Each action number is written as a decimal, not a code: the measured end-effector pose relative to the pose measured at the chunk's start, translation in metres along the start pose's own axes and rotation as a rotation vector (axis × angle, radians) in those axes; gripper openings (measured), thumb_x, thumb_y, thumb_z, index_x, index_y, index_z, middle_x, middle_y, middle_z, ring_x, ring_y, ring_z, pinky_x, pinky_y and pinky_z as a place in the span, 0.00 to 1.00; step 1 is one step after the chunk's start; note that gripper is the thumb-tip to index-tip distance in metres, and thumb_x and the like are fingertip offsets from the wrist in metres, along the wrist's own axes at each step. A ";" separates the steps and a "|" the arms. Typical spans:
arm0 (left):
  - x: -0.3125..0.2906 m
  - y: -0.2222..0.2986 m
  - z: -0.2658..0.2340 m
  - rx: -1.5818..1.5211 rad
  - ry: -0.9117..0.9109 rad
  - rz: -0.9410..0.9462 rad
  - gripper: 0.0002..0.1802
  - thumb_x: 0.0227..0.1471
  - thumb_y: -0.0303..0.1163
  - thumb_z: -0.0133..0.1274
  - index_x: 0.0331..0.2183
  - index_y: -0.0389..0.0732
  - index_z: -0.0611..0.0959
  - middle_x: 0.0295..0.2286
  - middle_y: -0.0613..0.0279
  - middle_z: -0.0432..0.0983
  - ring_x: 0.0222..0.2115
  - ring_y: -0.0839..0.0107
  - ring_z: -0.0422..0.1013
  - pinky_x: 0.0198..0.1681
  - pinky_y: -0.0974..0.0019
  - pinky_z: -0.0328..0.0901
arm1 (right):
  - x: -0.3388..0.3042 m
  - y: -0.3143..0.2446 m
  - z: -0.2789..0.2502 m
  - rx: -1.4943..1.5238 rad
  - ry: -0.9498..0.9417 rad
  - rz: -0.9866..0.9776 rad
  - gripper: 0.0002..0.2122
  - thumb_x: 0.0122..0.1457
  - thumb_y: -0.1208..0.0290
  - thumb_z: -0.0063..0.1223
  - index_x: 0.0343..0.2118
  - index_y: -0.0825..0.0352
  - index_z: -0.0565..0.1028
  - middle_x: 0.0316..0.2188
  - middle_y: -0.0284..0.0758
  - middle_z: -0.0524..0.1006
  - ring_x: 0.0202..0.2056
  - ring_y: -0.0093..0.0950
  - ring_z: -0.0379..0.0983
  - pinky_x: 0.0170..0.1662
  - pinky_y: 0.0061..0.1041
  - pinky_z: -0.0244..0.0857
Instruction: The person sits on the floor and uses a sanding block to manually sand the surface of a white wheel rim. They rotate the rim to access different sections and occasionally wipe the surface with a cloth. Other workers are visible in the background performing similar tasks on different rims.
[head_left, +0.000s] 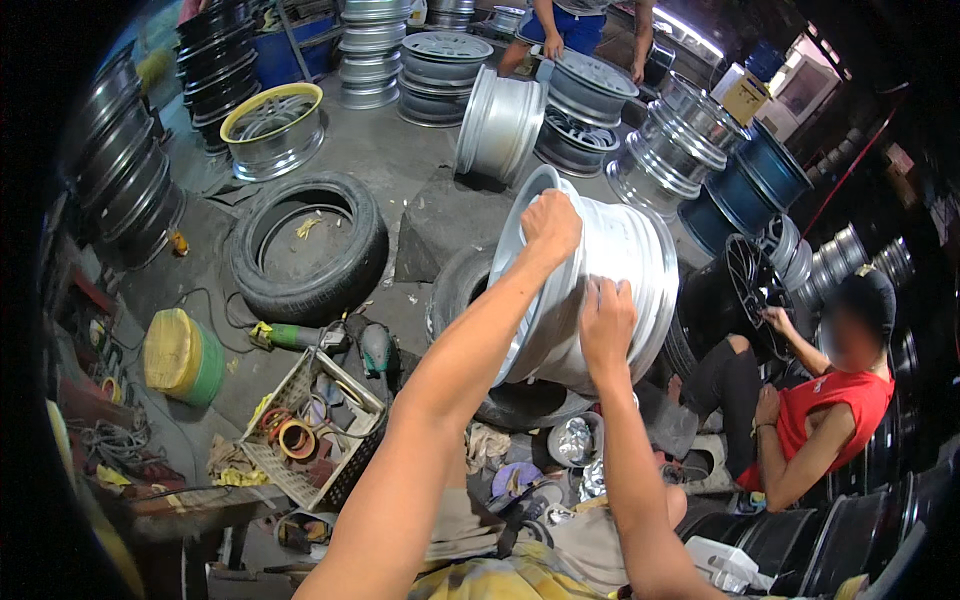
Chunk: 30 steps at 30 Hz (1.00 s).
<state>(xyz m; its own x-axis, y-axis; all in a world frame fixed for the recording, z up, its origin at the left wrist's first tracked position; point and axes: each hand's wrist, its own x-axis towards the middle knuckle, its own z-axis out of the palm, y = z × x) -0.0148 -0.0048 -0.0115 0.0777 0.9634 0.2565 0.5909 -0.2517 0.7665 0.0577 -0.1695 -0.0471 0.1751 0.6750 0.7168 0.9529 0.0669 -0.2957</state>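
Observation:
A silver wheel rim (641, 250) stands tilted in front of me, over a black tyre (530, 408) on the floor. My left hand (553, 225) is closed around the wheel rim's upper left lip. Against its outer barrel rests my right hand (607, 325), with its fingers bent and pressed together. Whether a small thing lies under those fingers is hidden. Left of my arms are a cream plastic crate (262, 452) with tape rolls and tools, and a green angle grinder (300, 337).
Another tyre (372, 235) lies flat to the left, near a yellow-green container (183, 355). A yellow-lipped rim (275, 135) and stacked rims (370, 50) stand farther back. A person in a red top (825, 425) sits right, touching a black rim (735, 290); another person (580, 25) handles rims behind.

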 end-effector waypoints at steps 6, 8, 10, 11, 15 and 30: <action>-0.001 0.015 0.001 -0.067 -0.030 0.014 0.14 0.57 0.29 0.50 0.37 0.27 0.84 0.37 0.38 0.84 0.39 0.45 0.82 0.44 0.49 0.75 | 0.053 0.022 0.001 -0.126 -0.049 -0.050 0.05 0.63 0.76 0.54 0.34 0.73 0.76 0.32 0.53 0.72 0.32 0.54 0.74 0.36 0.48 0.68; -0.004 0.007 0.000 -0.024 -0.028 0.036 0.14 0.58 0.30 0.50 0.37 0.28 0.83 0.36 0.38 0.84 0.39 0.45 0.82 0.43 0.49 0.76 | 0.038 0.019 0.000 -0.102 -0.080 -0.040 0.05 0.63 0.75 0.54 0.35 0.72 0.77 0.33 0.53 0.72 0.32 0.54 0.74 0.36 0.48 0.68; 0.003 -0.004 0.000 0.011 0.014 0.014 0.13 0.58 0.29 0.50 0.37 0.28 0.83 0.36 0.39 0.84 0.38 0.46 0.83 0.43 0.50 0.76 | -0.005 0.008 -0.008 0.005 -0.058 -0.069 0.05 0.62 0.75 0.56 0.36 0.71 0.78 0.34 0.53 0.72 0.32 0.55 0.74 0.35 0.49 0.68; 0.003 0.000 0.004 -0.006 0.023 0.018 0.14 0.57 0.29 0.50 0.37 0.28 0.83 0.36 0.39 0.84 0.38 0.47 0.83 0.43 0.50 0.76 | -0.003 0.012 -0.012 -0.015 -0.072 -0.093 0.04 0.62 0.75 0.56 0.36 0.71 0.78 0.33 0.53 0.72 0.32 0.55 0.74 0.35 0.49 0.68; -0.003 0.004 0.008 -0.011 0.037 0.025 0.14 0.56 0.29 0.51 0.37 0.27 0.83 0.36 0.37 0.84 0.39 0.46 0.83 0.43 0.50 0.76 | 0.045 0.035 -0.004 -0.031 -0.108 -0.118 0.06 0.63 0.73 0.55 0.36 0.71 0.78 0.34 0.54 0.74 0.34 0.55 0.74 0.36 0.49 0.68; 0.000 0.009 0.004 -0.063 -0.032 0.044 0.14 0.56 0.28 0.50 0.37 0.27 0.83 0.36 0.35 0.83 0.40 0.44 0.82 0.45 0.48 0.75 | 0.026 0.010 0.002 -0.052 0.027 0.003 0.07 0.65 0.75 0.54 0.37 0.73 0.79 0.34 0.52 0.74 0.32 0.53 0.74 0.35 0.47 0.67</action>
<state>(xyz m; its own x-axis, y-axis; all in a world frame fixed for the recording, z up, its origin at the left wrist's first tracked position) -0.0060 -0.0069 -0.0069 0.1286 0.9535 0.2727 0.5344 -0.2982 0.7909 0.0715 -0.1497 -0.0329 0.1842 0.6552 0.7327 0.9637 0.0262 -0.2657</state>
